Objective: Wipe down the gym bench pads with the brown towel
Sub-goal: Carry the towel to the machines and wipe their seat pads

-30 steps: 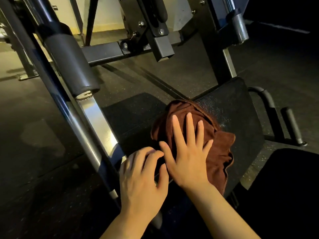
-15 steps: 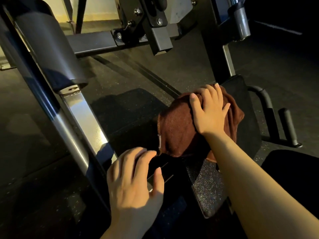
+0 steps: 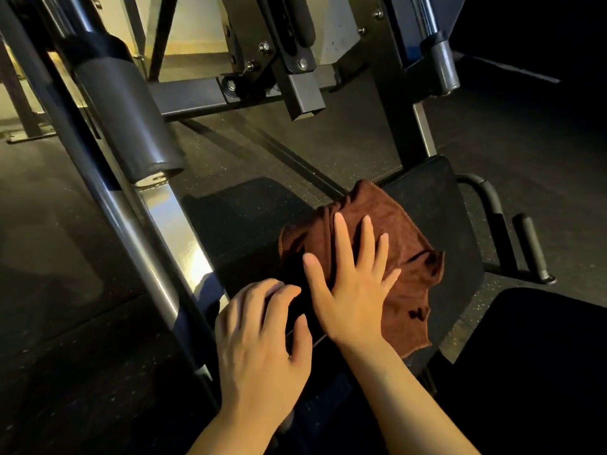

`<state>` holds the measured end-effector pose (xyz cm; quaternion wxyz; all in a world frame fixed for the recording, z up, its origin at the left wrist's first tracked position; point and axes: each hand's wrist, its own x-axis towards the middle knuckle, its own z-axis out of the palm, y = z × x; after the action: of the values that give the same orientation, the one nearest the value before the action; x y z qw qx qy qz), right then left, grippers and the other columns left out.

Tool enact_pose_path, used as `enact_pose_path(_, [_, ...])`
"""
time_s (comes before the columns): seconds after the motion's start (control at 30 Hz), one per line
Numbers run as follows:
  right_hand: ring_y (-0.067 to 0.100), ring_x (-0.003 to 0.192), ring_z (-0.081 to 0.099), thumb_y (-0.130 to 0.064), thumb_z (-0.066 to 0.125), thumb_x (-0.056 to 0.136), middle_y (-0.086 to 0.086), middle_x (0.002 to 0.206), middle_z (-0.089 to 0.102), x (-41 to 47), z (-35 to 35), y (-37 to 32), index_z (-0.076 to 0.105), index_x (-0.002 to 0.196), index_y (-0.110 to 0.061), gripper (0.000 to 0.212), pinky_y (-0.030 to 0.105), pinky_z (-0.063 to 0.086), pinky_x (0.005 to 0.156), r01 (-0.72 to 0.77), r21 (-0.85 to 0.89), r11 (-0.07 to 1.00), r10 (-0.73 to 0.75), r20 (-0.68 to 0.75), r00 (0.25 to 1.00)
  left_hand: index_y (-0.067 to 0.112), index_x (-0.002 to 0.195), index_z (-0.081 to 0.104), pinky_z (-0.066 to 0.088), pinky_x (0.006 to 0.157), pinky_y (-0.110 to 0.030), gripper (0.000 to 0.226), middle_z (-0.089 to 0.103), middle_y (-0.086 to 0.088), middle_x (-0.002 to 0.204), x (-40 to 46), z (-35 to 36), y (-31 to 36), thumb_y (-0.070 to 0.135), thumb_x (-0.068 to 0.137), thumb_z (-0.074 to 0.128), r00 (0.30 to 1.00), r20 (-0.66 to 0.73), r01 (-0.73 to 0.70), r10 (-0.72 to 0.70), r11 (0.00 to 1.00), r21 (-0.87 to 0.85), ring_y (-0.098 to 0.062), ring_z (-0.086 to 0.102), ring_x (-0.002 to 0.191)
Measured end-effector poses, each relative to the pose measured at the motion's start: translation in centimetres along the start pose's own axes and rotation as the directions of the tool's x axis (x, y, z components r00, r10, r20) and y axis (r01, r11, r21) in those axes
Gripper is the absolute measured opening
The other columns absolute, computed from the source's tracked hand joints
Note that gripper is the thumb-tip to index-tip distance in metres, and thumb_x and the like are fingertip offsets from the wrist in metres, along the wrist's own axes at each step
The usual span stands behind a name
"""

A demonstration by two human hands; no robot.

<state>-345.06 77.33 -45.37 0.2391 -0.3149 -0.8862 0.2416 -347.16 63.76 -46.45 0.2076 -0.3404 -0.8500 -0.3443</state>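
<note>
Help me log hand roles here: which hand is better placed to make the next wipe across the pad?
The right hand. It lies flat with fingers spread on the brown towel, pressing it onto the black pad. The left hand rests curled at the pad's near edge, off the towel.

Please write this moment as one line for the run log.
step: wiping pad | right hand: flat, pressing brown towel on black bench pad | left hand: resting on pad's near edge, fingers curled | floor: dark
</note>
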Motion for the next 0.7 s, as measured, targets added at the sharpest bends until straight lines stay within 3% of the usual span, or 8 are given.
enact_pose_path(0.1, [0.017,0.149,-0.020,-0.081,0.036,0.082,-0.020,0.162,-0.009,2.9,-0.8,-1.2,0.012,0.148,-0.058,0.074,0.067,-0.012,0.111,-0.120,0.116,0.986,0.121,-0.001,0.993,0.024,0.117,0.060,0.048,0.086,-0.044,0.033,0.060,0.000,0.119,0.0,-0.1,0.1,0.034,0.086,0.052,1.000,0.001,-0.014,0.014,1.000,-0.026,-0.025,0.059,0.109])
enact_pose_path(0.2, [0.015,0.150,-0.014,-0.067,0.037,0.094,-0.020,0.163,-0.003,7.0,-1.8,-0.6,0.020,0.148,-0.054,0.059,0.070,-0.006,0.112,-0.295,0.208,0.933,0.309,-0.035,0.951,0.021,0.116,0.063,0.048,0.086,-0.047,0.035,0.061,-0.003,0.119,0.2,0.3,-0.2,0.033,0.085,0.054,1.000,-0.015,-0.013,0.013,1.000,-0.014,-0.029,0.060,0.109])
enact_pose_path(0.33, [0.020,0.151,-0.011,-0.063,0.033,0.097,-0.017,0.164,-0.004,11.0,-2.9,2.6,0.016,0.151,-0.052,0.058,0.073,-0.003,0.111,-0.362,0.178,0.915,0.378,-0.065,0.923,0.019,0.115,0.067,0.040,0.096,-0.045,0.035,0.060,-0.004,0.120,0.1,0.5,0.0,0.033,0.085,0.054,0.999,-0.052,-0.003,0.000,0.999,-0.045,-0.029,0.056,0.116])
enact_pose_path(0.47, [0.020,0.152,-0.008,-0.064,0.034,0.096,-0.015,0.165,-0.004,14.1,-3.8,4.8,0.014,0.151,-0.052,0.060,0.072,-0.002,0.110,-0.398,0.161,0.903,0.417,-0.106,0.903,0.014,0.105,0.074,0.041,0.093,-0.043,0.032,0.064,-0.006,0.114,0.4,0.7,0.4,0.031,0.085,0.055,0.992,-0.122,0.014,-0.021,0.998,-0.053,-0.025,0.056,0.113])
enact_pose_path(0.7, [0.024,0.152,-0.006,-0.065,0.033,0.095,-0.009,0.166,-0.003,14.6,-3.6,4.5,0.008,0.154,-0.047,0.067,0.070,-0.004,0.113,-0.507,0.189,0.841,0.529,-0.085,0.845,0.022,0.111,0.067,0.040,0.092,-0.046,0.032,0.063,-0.004,0.117,0.1,1.1,-0.1,0.032,0.084,0.055,0.998,-0.050,-0.043,0.041,0.999,-0.027,-0.027,0.056,0.113])
